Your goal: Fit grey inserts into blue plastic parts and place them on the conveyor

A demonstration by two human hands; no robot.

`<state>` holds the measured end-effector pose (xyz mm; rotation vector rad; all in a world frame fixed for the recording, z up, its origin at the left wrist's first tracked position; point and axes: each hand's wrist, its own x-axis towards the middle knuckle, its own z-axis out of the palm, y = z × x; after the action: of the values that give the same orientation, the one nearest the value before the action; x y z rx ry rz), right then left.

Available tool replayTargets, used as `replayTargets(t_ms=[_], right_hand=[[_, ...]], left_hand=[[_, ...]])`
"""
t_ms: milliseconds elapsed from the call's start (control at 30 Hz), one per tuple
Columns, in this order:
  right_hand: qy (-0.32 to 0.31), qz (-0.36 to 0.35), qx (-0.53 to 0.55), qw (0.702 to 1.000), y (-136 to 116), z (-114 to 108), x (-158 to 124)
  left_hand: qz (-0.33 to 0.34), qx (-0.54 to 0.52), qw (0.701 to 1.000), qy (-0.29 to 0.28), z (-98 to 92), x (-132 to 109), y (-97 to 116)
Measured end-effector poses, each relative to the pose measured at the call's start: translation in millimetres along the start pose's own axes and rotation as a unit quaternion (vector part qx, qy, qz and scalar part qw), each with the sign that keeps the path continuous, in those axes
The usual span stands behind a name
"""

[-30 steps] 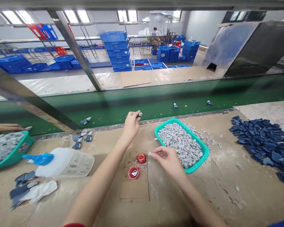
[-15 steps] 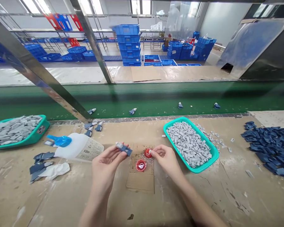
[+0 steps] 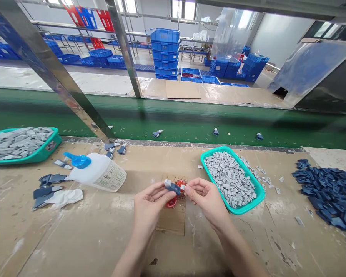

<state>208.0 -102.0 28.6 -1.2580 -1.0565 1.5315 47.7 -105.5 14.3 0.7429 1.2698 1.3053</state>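
Hands (image 3: 152, 202), two, pinch one blue plastic part (image 3: 173, 188).

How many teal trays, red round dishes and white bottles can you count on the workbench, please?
Teal plastic trays: 2
Red round dishes, partly hidden by the hands: 2
White plastic bottle with a blue spout: 1
Total: 5

A factory workshop, with a green conveyor belt (image 3: 190, 123) and stacked blue crates (image 3: 165, 54).
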Motion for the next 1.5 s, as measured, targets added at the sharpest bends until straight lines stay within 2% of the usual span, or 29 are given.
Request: replayTargets(t_ms=[133,233,367,467,567,633,667,733,800,833,867,933,1000,1067,1133,1267,1367,1500], right_hand=[[-0.008,-0.004,-0.02,1.0,-3.7,2.7,-1.6],[-0.028,0.018,-0.027,0.999,-2.7,-2.9,0.6],[-0.088,0.052,-0.012,0.995,1.1,-16.8,3.2],[-0.09,0.045,-0.011,0.995,0.3,-21.5,3.7],[-0.066,0.024,-0.012,0.997,-6.8,-24.8,5.6],[-0.042,-0.002,-0.033,0.999,-13.4,-35.1,9.0],[-0.012,-0.02,-0.06,0.998,-16.1,-44.1,11.2],[0.096,-0.055,-0.162,0.981,-18.6,-68.8,15.5],[0.24,-0.069,-0.315,0.916,-15.9,-96.6,19.4],[0.282,-0.056,-0.386,0.877,-12.8,-108.8,21.3],[0.297,-0.04,-0.44,0.847,-8.9,-118.8,23.4],[0.297,-0.011,-0.507,0.809,-0.7,-129.9,28.4],[0.289,0.004,-0.543,0.788,5.6,-130.8,33.6],[0.287,0.003,-0.564,0.775,8.2,-127.2,37.0],[0.284,-0.008,-0.556,0.781,7.5,-125.0,37.1],[0.274,-0.039,-0.436,0.856,1.5,-130.6,27.0],[0.268,-0.058,-0.307,0.911,-3.3,-130.1,14.9],[0.212,-0.071,-0.177,0.959,-6.7,-106.4,0.0]], left_hand=[[-0.001,0.006,1.0,-0.018,4.1,-2.1,5.0],[0.005,0.019,0.999,-0.037,8.1,-4.1,6.1],[0.012,0.044,0.995,-0.092,13.8,-3.2,3.2],[0.009,0.056,0.99,-0.132,18.6,2.0,2.5],[-0.015,0.066,0.98,-0.188,28.8,10.6,7.8],[-0.011,0.085,0.972,-0.217,39.7,19.4,14.3],[0.005,0.101,0.968,-0.228,45.8,25.8,17.8],[0.057,0.151,0.955,-0.251,58.0,44.5,23.5],[0.146,0.236,0.925,-0.258,69.0,73.0,26.0],[0.2,0.304,0.897,-0.251,74.0,90.7,25.9],[0.251,0.381,0.859,-0.234,78.7,110.0,25.0],[0.317,0.545,0.751,-0.196,87.8,149.6,21.8],[0.332,0.605,0.698,-0.19,96.8,185.2,18.0],[0.331,0.624,0.681,-0.193,105.8,212.9,14.4],[0.329,0.642,0.666,-0.187,114.6,232.1,11.0],[0.336,0.655,0.659,-0.155,134.6,250.7,3.1],[0.348,0.646,0.669,-0.115,154.4,251.3,-4.4],[0.338,0.631,0.693,-0.089,179.9,241.7,-10.7]])
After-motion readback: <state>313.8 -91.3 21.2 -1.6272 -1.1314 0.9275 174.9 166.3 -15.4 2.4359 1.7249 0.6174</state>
